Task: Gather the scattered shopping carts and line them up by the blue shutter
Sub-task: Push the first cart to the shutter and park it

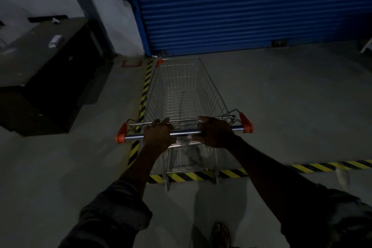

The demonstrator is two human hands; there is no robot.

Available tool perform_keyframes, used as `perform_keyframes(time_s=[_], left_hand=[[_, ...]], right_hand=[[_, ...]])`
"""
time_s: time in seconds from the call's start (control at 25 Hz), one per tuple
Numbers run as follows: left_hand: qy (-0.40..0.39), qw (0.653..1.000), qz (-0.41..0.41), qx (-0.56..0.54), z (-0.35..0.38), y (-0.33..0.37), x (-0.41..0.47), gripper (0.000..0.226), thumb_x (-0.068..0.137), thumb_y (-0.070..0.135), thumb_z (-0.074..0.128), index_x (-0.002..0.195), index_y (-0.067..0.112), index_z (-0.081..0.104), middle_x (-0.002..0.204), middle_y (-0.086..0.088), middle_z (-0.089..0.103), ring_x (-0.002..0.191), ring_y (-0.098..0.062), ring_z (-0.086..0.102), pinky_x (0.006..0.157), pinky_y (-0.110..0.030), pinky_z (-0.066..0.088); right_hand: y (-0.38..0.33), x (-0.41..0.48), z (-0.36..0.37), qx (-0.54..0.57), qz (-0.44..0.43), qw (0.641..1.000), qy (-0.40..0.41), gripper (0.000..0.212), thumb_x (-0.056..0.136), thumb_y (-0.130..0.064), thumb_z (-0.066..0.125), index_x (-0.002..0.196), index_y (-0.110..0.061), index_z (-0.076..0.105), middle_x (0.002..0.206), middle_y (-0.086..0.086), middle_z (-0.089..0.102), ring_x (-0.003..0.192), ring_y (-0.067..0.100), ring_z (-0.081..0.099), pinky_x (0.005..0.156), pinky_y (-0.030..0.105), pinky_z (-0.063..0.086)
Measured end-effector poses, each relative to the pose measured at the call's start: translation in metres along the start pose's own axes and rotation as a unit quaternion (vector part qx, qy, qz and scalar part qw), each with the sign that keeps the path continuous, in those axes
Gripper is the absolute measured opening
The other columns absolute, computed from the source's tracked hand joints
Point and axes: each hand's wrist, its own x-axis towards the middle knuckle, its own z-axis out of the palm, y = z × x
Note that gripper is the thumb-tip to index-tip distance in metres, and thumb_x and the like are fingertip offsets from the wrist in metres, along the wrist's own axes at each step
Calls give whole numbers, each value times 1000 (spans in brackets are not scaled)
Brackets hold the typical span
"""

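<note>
While my left hand (158,135) and right hand (214,133) both clasp the handle bar (184,132), the empty wire shopping cart (181,90), nose almost at the blue shutter (241,6), should roll light and stiff.

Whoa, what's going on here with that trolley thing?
A person is holding an empty shopping cart from behind. The left grip and right grip are both curled round its shiny handle bar. The cart points at the blue shutter, with its front end close to the shutter's foot, beside a yellow-and-black striped line on the floor. No other carts are in view.
</note>
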Motion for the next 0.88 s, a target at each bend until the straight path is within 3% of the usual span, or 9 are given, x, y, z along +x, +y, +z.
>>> perform_keyframes(time_s=[0.16, 0.24, 0.36, 0.48, 0.76, 0.88], left_hand=[[15, 1000, 3, -5, -4, -8, 53, 40, 76, 50, 78, 113, 36, 74, 154, 13, 47, 135, -28, 50, 102, -48, 44], [5, 1000, 11, 4, -5, -13, 79, 43, 79, 54, 75, 118, 36, 73, 158, 13, 43, 140, -28, 46, 104, -44, 41], [-3, 1000, 21, -5, -1, -29, 121, 48, 78, 58, 76, 118, 32, 75, 158, 13, 41, 142, -30, 43, 104, -45, 44], [25, 999, 44, -14, 2, -48, 162, 45, 71, 58, 82, 105, 29, 80, 153, 11, 50, 134, -32, 54, 96, -47, 52], [20, 993, 103, -47, -1, -97, 259, 48, 72, 57, 83, 109, 27, 79, 155, 10, 47, 138, -26, 49, 101, -46, 51], [31, 992, 116, -39, -1, -117, 301, 44, 70, 50, 85, 104, 24, 79, 151, 7, 52, 131, -26, 55, 96, -49, 52]], right_hand=[[22, 57, -10, 43, -1, 999, -29, 81, 84, -84, 45, 137, -24, 61, 164, 1, 32, 149, 24, 32, 118, 52, 28], [33, 82, -8, 35, -15, 999, -5, 78, 83, -85, 44, 125, -24, 68, 161, 3, 38, 147, 23, 37, 115, 50, 34], [44, 120, -7, 44, -14, 999, 3, 90, 76, -95, 31, 120, -26, 69, 160, 2, 41, 143, 21, 43, 113, 49, 40], [48, 159, -13, 37, 2, 999, 0, 76, 82, -86, 43, 121, -26, 67, 162, -1, 37, 143, 21, 42, 114, 49, 36], [44, 244, -23, 15, 36, 999, -6, 126, 60, -102, -5, 127, -20, 64, 162, 5, 36, 145, 28, 39, 113, 52, 39], [41, 276, -16, 50, 97, 994, 22, 104, 73, -89, 18, 131, -15, 62, 161, 14, 34, 150, 37, 28, 114, 62, 32]])
